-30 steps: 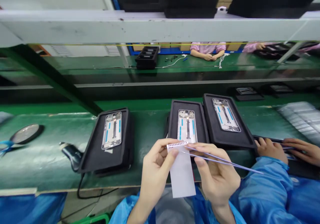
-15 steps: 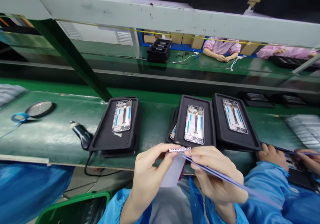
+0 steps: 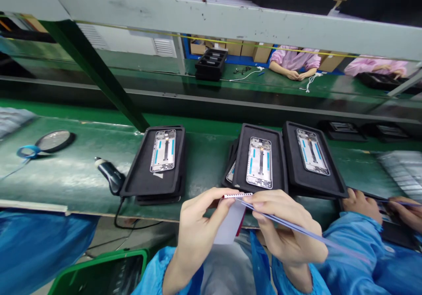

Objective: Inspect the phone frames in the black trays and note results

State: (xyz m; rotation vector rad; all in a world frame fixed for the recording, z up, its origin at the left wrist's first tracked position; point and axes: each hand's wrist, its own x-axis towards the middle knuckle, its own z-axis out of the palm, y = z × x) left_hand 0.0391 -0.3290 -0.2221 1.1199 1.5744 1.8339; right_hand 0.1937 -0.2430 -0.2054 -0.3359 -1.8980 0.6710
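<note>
Tipped more edge-on than a second ago, the white sheet (image 3: 226, 230) is on my side of the middle tray (image 3: 278, 165). Another tray (image 3: 313, 184) crowds that tray's right. My left hand (image 3: 198, 225) pinches the sheet; my right hand (image 3: 292, 231) grips tweezers (image 3: 303, 230), nearly closed. Green bench (image 3: 204, 158) stretches left of the middle tray.

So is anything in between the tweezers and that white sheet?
No, nothing visible. The tweezers in the right hand end at the dotted edge of the white sheet in the left hand. Whether they touch is too small to tell.
</note>
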